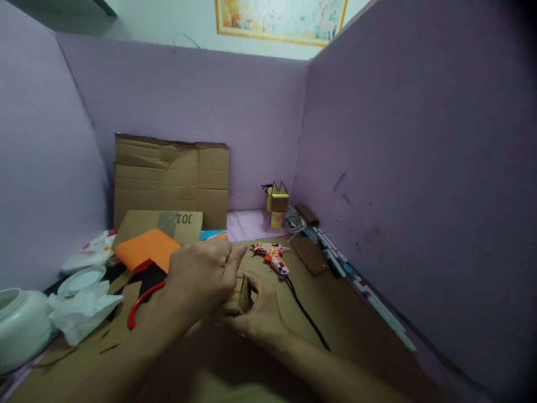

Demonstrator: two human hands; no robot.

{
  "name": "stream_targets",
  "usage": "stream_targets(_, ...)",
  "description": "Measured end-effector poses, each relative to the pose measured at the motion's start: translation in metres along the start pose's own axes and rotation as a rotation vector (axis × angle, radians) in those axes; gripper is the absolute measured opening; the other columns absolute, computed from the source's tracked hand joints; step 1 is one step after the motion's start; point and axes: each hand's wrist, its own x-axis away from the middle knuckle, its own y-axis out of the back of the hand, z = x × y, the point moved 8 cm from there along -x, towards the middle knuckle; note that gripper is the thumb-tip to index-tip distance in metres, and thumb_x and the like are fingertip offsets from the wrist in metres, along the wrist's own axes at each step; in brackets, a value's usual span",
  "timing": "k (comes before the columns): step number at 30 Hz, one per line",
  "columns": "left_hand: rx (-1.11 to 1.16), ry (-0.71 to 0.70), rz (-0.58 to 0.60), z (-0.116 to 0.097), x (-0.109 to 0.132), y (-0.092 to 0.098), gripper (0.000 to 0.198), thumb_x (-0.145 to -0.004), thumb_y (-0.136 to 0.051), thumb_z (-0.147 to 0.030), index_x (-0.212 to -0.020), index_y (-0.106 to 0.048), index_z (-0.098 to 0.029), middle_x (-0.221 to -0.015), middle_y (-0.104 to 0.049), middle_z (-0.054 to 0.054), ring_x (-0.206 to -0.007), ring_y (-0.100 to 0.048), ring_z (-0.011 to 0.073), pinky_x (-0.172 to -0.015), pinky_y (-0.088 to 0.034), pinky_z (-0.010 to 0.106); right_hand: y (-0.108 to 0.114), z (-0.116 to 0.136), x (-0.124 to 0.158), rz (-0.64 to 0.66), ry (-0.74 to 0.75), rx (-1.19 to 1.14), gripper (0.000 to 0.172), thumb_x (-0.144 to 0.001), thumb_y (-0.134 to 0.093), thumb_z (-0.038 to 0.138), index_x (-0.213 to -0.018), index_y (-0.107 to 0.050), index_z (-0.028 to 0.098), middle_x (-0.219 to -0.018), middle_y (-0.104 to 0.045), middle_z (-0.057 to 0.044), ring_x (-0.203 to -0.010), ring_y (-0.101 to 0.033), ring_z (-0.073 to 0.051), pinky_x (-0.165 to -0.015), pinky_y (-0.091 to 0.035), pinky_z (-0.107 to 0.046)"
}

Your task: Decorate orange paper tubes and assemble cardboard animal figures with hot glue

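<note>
A small brown cardboard box, its corrugated edge showing, is between my two hands near the middle of the table. My right hand is closed around its right side, thumb at the lower edge and fingers behind. My left hand is a fist with the thumb on top, against the box's left and upper side. A bit of orange shows under the left fist; whatever that fist holds is hidden. Just beyond my right hand lies a flower-patterned glue gun with a black cord.
Orange paper, red-handled scissors, crumpled tissue and a white jar lie left. Cardboard sheets lean at the back. A yellow-and-brown animal figure stands at the back; white sticks line the right wall.
</note>
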Motion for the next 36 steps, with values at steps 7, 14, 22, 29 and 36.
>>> stream_targets(7,0.008,-0.006,-0.002,-0.001,-0.001,-0.001,0.048,-0.089,-0.032,-0.049,-0.055,-0.049,-0.019,-0.058,-0.058,0.006,-0.056,-0.050,0.0194,-0.054,-0.019,0.030,0.002,0.002,0.000,-0.018,0.043,0.000,0.041,-0.050,-0.078,0.022,-0.090,-0.069,0.018,-0.081,-0.073,-0.003,-0.071,-0.065,-0.020,-0.066,-0.054,-0.028)
stream_targets(14,0.011,-0.001,0.003,0.000,0.000,0.000,0.048,-0.089,-0.033,-0.050,-0.054,-0.048,-0.020,-0.058,-0.058,0.006,-0.056,-0.050,0.0193,-0.053,-0.019,0.030,0.001,0.000,0.000,-0.008,0.012,-0.014,0.041,-0.049,-0.078,0.022,-0.089,-0.069,0.018,-0.080,-0.072,-0.003,-0.071,-0.064,-0.020,-0.064,-0.053,-0.028)
stream_targets(22,0.100,-0.020,-0.078,-0.001,-0.001,0.014,0.046,-0.086,-0.037,-0.059,-0.082,-0.062,-0.021,-0.070,-0.065,0.007,-0.063,-0.058,0.0240,-0.054,-0.026,0.030,-0.001,0.005,-0.006,0.017,0.002,-0.037,0.038,-0.051,-0.079,0.024,-0.087,-0.067,0.019,-0.080,-0.071,-0.002,-0.071,-0.064,-0.019,-0.063,-0.053,-0.028)
stream_targets(29,0.729,0.091,-0.340,0.034,0.005,0.050,0.056,-0.086,-0.033,-0.063,-0.114,-0.056,-0.020,-0.098,-0.064,0.009,-0.073,-0.061,0.0214,-0.062,-0.042,0.032,0.018,0.009,-0.019,-0.097,-0.025,-0.130,0.045,-0.053,-0.081,0.024,-0.094,-0.065,0.020,-0.089,-0.070,-0.002,-0.082,-0.064,-0.022,-0.074,-0.051,-0.033)
stream_targets(36,1.265,0.483,0.324,0.038,0.000,-0.060,0.059,-0.072,-0.045,-0.071,-0.066,-0.059,-0.013,-0.054,-0.060,0.005,-0.039,-0.050,0.0113,-0.040,-0.031,0.022,0.051,-0.003,-0.035,-0.254,-0.007,-0.327,0.043,-0.059,-0.080,0.030,-0.096,-0.061,0.021,-0.088,-0.067,-0.001,-0.082,-0.062,-0.021,-0.076,-0.049,-0.034)
